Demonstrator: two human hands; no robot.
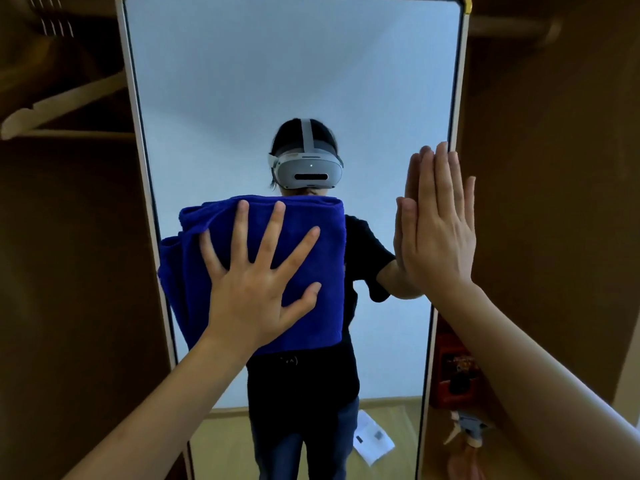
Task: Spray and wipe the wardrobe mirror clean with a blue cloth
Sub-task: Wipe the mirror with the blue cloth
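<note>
The left hand (256, 282), fingers spread wide, presses the blue cloth (252, 271) flat on the mirror (287, 81), centre-left of the frame. The right hand (438, 233), flat with fingers together, rests at the mirror's right edge, mid-frame. That bare palm will likely leave prints on the glass. The cloth is only pinned, not gripped, so it may slide down if the pressure eases. No spray bottle is in view.
</note>
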